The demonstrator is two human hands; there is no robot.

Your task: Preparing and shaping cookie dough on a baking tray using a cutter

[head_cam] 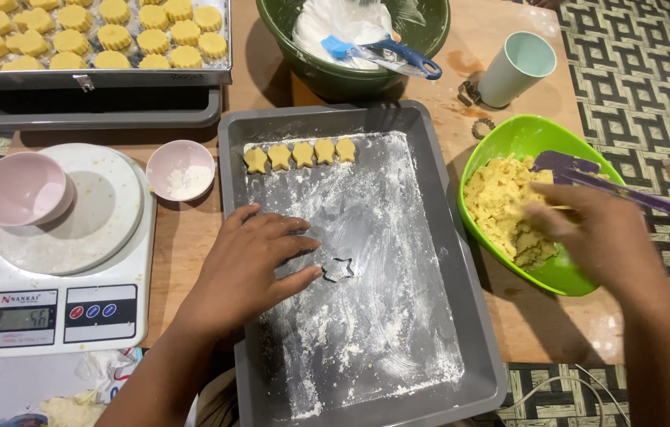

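Observation:
My left hand [252,257] lies flat on the floured grey baking tray [461,316], its fingertips touching a small star-shaped metal cutter [338,270]. Several yellow star-shaped dough pieces [301,153] sit in a row at the tray's far end. My right hand [588,225] reaches into the lime green bowl [564,277] and touches the yellow dough [501,202]; it is blurred, so whether it grips dough is unclear. A purple spatula [611,182] rests across that bowl.
A dark green bowl [303,63] with white contents and a blue-handled tool stands behind the tray. A pale cup [518,67], a small pink bowl of flour [181,168], a kitchen scale [66,312] bearing a pink bowl [22,188], and a tray of round yellow biscuits [98,35] surround it.

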